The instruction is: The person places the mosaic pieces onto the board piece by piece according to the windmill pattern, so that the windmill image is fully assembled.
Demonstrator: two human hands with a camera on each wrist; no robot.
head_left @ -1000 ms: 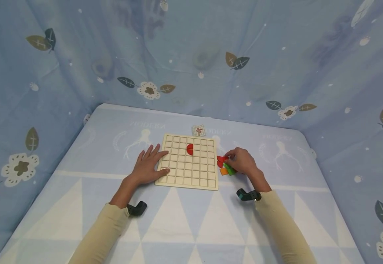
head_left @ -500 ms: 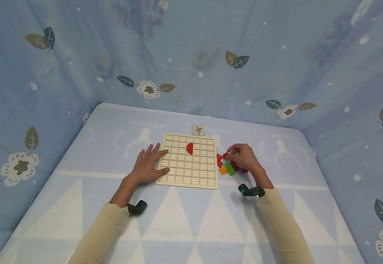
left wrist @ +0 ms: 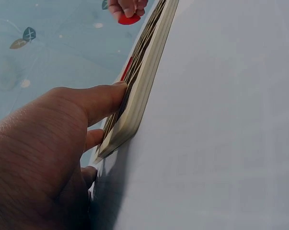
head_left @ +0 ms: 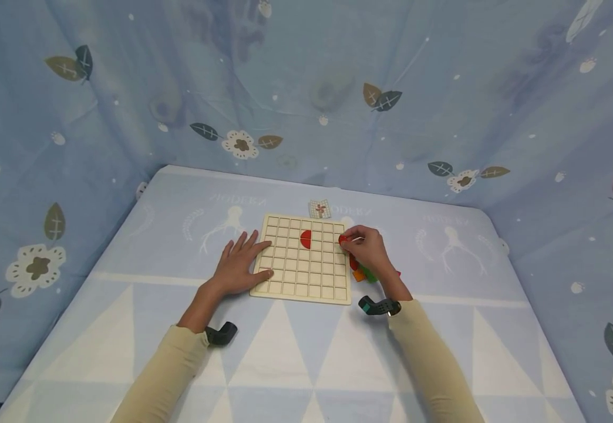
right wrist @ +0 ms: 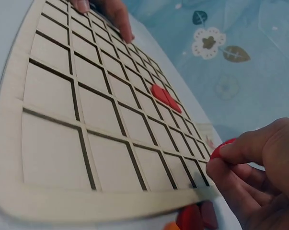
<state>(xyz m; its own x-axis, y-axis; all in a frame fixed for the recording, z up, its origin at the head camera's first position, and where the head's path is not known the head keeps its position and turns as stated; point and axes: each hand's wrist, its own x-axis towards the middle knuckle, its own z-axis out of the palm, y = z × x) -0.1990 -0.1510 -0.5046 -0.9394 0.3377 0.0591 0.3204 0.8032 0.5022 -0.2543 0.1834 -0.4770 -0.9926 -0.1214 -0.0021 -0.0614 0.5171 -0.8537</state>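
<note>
A wooden grid board (head_left: 301,276) lies on the table, with two red quarter-circle pieces (head_left: 306,239) set side by side in its upper middle squares. My left hand (head_left: 236,265) rests on the board's left edge, fingers spread, thumb and a fingertip on the grid. At the board's right edge my right hand (head_left: 367,247) pinches a red piece (right wrist: 223,147) between thumb and finger, held over the edge. Beneath that hand is a pile of loose pieces: an orange piece (head_left: 359,275), a green piece (head_left: 370,275) and red pieces (right wrist: 190,218), partly hidden by the hand.
A small pattern card (head_left: 319,209) with a red pinwheel figure lies behind the board. The table's patterned cloth (head_left: 264,352) spreads around it. Blue printed curtains (head_left: 296,88) stand at the back and both sides.
My right hand has picked a red piece from the pile and moved left with it to the board's right edge. The left hand has stayed in place.
</note>
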